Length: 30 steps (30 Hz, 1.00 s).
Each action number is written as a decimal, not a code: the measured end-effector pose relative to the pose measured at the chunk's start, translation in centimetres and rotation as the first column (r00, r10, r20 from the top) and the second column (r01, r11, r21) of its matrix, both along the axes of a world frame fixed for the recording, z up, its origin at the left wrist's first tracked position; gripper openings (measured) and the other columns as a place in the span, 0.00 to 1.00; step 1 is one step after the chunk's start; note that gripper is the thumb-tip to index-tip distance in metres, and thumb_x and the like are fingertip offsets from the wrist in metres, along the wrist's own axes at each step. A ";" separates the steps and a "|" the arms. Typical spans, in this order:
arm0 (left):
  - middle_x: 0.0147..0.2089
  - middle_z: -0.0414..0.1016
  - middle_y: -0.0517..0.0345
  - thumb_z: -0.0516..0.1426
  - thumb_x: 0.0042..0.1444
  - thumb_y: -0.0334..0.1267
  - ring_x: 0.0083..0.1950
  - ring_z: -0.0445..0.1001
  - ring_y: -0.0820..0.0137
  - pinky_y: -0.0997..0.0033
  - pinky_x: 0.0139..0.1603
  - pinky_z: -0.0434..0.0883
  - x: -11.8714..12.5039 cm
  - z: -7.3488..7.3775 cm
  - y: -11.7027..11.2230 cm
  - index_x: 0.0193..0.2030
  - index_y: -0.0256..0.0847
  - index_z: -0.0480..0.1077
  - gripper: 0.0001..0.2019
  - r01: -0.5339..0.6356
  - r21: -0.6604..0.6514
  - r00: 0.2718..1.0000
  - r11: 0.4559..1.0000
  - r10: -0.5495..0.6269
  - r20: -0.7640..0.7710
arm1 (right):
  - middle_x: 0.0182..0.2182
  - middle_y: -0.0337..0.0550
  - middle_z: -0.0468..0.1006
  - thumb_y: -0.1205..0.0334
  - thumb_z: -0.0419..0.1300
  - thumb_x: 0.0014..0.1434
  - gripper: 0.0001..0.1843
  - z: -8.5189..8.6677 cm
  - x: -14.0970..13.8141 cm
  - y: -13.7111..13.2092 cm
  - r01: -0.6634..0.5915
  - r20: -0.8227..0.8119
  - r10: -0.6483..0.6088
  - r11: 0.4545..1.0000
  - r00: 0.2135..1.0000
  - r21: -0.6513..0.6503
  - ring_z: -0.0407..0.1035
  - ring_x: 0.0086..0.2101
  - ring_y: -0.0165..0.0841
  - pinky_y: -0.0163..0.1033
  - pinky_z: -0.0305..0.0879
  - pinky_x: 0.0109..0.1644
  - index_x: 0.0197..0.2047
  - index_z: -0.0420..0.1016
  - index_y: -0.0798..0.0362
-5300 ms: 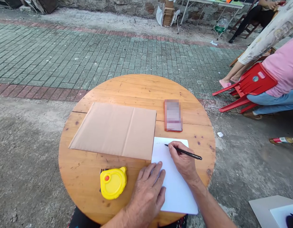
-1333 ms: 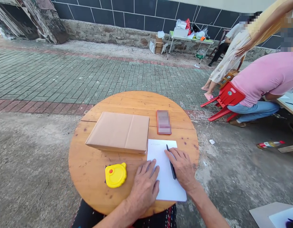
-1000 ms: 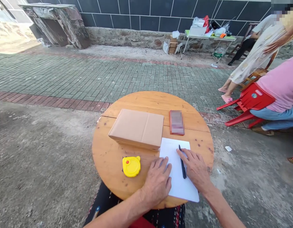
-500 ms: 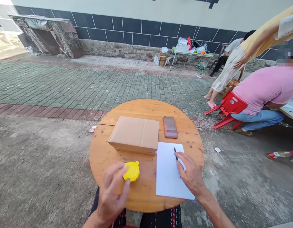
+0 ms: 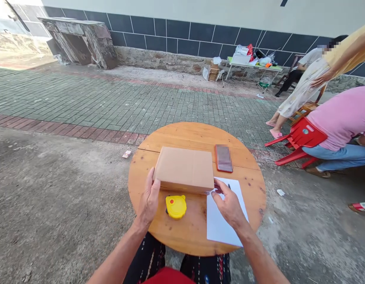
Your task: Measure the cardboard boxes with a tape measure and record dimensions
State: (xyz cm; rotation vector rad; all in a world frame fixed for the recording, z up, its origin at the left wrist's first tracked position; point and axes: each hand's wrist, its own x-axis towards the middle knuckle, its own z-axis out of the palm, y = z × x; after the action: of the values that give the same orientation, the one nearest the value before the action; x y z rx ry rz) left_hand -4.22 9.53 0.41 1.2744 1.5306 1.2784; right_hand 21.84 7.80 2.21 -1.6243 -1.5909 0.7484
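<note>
A closed cardboard box point(image 5: 184, 167) rests on the round wooden table point(image 5: 185, 244). Against its left end lies my left hand point(image 5: 149, 199), gripping the near corner with the thumb in front and fingers along the side. At the right front corner, my right hand point(image 5: 228, 201) is open, its fingers curved and thumb apart, fingertips at the box's edge. Beneath that hand is a white sheet of paper point(image 5: 220, 228); a dark pen point(image 5: 229, 186) on it is mostly hidden by the hand. A yellow tape measure point(image 5: 176, 208) with a red button lies in front of the box.
A phone point(image 5: 223, 158) in a red case lies right of the box. Beyond the table, a person in pink sits on a red chair point(image 5: 308, 134), with another standing behind. A cluttered folding table point(image 5: 253, 65) stands by the wall.
My left hand has left the tape measure and moved up to the box's left end. My right hand has left the pen and shifted to the box's right corner. The view has turned slightly left.
</note>
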 end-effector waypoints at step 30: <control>0.57 0.69 0.48 0.52 0.61 0.33 0.58 0.70 0.62 0.58 0.60 0.69 3.7 0.7 -11.9 0.59 0.43 0.67 0.19 0.234 0.046 0.966 0.971 -0.226 -0.128 | 0.52 0.52 0.75 0.60 0.63 0.52 0.29 -2.3 -6.6 -9.6 -0.016 -0.189 -0.002 0.995 0.982 -0.095 0.72 0.48 0.44 0.48 0.71 0.52 0.58 0.67 0.52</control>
State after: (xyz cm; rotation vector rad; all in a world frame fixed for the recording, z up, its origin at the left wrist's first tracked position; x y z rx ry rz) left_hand -0.56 -2.38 1.11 1.5452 1.3870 1.1218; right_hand 15.20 -1.79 -0.11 -1.5648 -1.4453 0.9667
